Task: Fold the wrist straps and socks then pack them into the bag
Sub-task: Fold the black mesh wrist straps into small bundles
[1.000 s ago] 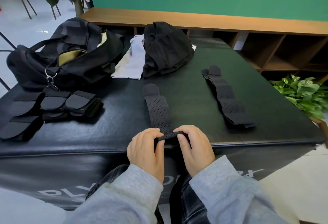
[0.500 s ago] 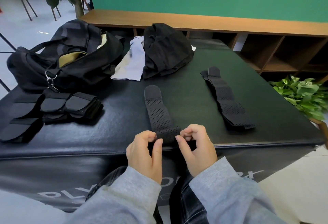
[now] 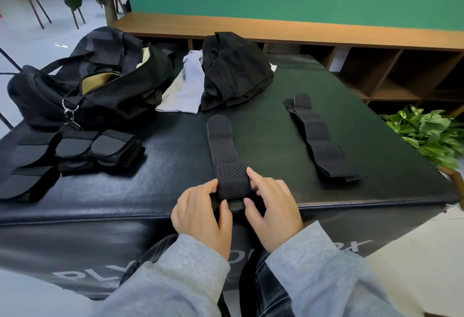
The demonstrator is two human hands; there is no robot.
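A black perforated wrist strap lies lengthwise on the black padded table, its near end rolled into a small fold. My left hand pinches the left side of that fold and my right hand pinches the right side. More unfolded straps lie stacked to the right. Several folded straps sit at the left. A pale sock lies at the back beside the open black bag.
A black bundle of cloth sits behind the strap, next to the sock. A wooden shelf bench runs along the green wall. A green plant stands off the table's right edge. My knees are under the near edge.
The near end of the strap has been rolled further away from me, making a thicker fold. Both hands have moved forward with it.
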